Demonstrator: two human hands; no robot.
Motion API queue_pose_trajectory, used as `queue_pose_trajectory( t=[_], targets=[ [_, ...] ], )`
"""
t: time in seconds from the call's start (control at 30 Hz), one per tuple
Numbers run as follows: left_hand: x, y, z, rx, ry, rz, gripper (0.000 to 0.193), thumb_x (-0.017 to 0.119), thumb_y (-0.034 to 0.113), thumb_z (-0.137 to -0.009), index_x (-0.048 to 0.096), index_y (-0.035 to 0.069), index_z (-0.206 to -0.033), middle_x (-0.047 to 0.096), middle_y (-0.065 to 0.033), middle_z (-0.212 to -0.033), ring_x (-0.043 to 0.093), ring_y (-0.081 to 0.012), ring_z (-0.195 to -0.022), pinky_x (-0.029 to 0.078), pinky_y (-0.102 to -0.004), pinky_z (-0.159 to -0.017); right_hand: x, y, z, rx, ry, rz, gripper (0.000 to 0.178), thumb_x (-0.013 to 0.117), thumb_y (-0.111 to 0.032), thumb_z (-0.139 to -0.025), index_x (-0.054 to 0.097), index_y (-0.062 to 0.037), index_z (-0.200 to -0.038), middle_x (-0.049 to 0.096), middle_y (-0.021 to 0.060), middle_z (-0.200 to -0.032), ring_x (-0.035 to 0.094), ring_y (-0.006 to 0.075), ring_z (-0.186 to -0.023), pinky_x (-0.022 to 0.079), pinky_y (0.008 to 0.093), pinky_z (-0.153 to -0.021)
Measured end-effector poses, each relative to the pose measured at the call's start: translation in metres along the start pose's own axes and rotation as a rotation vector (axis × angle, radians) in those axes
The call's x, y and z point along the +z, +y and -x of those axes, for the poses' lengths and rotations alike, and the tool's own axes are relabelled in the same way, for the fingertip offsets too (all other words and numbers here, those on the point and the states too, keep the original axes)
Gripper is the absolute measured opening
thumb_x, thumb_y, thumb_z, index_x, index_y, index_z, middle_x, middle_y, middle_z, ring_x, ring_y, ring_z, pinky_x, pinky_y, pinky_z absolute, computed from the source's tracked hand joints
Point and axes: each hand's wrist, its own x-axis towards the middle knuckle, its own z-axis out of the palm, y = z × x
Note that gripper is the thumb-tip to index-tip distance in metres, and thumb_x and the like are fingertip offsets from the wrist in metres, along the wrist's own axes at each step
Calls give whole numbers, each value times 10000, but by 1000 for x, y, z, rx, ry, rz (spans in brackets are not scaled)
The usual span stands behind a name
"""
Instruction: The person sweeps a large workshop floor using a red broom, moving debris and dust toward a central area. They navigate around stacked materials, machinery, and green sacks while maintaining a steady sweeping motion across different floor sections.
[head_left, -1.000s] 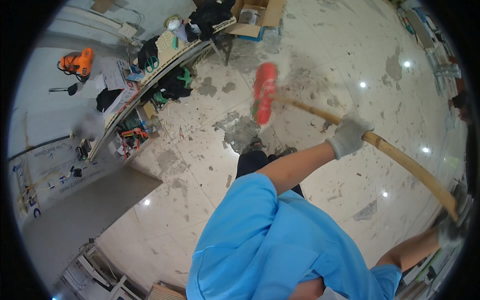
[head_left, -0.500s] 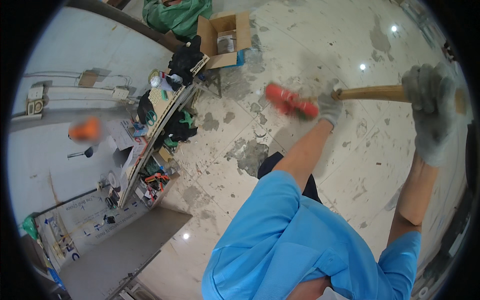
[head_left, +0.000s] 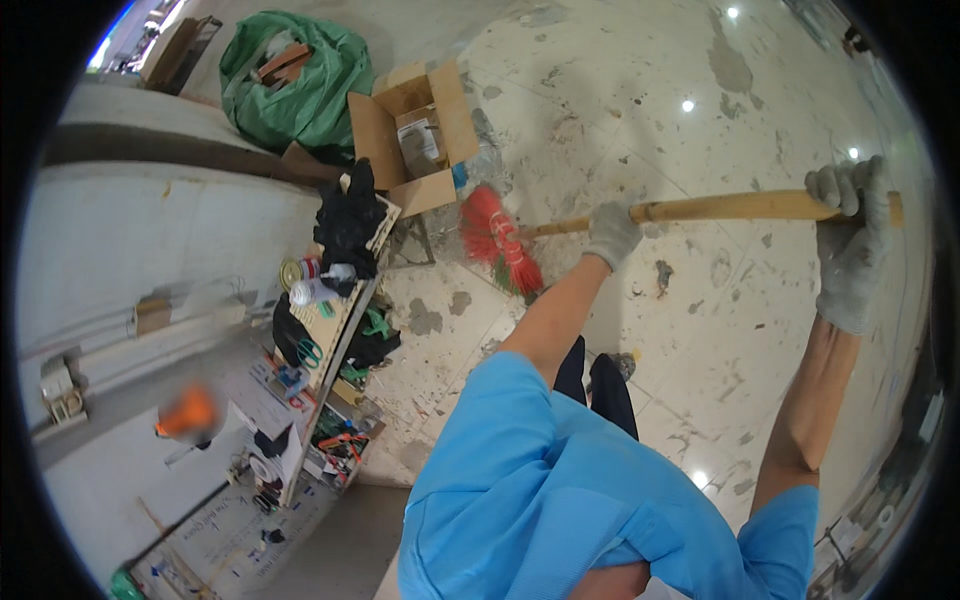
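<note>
Red bristles of the broom (head_left: 500, 245) rest on the stained floor (head_left: 700, 330) just beside the open cardboard box (head_left: 415, 135), the gloved left hand (head_left: 610, 232) clenched low on its wooden handle and the right hand (head_left: 850, 215) clenched near its top, likely for sweeping leverage.

Both arms bare below short blue sleeves, both hands in grey knit work gloves. Left arm reaches forward and up, nearly straight, left hand (head_left: 610, 234) closed in a fist around a wooden handle low down near its head. Right arm raised out to the side, elbow slightly bent, forearm upright; right hand (head_left: 850, 225) wrapped around the same handle near its top end, fingers curled over it. The two hands sit well apart, right one a little higher.
</note>
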Motion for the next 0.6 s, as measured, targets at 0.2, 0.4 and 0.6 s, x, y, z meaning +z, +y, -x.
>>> queue_pose_trajectory(
  t=[0.2, 0.4, 0.6],
  targets=[
    [3, -34, -100, 47, -108, -224, 324, 670, 118, -819, 648, 165, -1139, 706, -144, -895, 687, -321, -846, 532, -421, -811, 26, 32, -24, -77, 164, 44, 282, 547, -310, -1017, 511, -151, -787, 424, -34, -696, 477, 134, -760, 412, 353, -842],
    [15, -31, -83, 148, -95, -217, 314, 691, 131, -793, 661, 167, -1103, 701, -133, -903, 669, -328, -900, 504, -441, -854, 3, 30, 54, -78, 136, 178, 299, 539, -362, -1010, 508, -133, -821, 461, -3, -790, 519, 180, -913, 384, 413, -1015],
    [45, 36, -38, 520, -187, -346, 266, 687, 153, -760, 675, 151, -1026, 692, -127, -962, 661, -302, -870, 486, -407, -808, -65, -19, 248, 168, 456, 427, 398, 623, -430, -939, 605, -59, -1082, 602, 111, -1175, 561, 251, -1172, 389, 454, -1091]
  ],
)
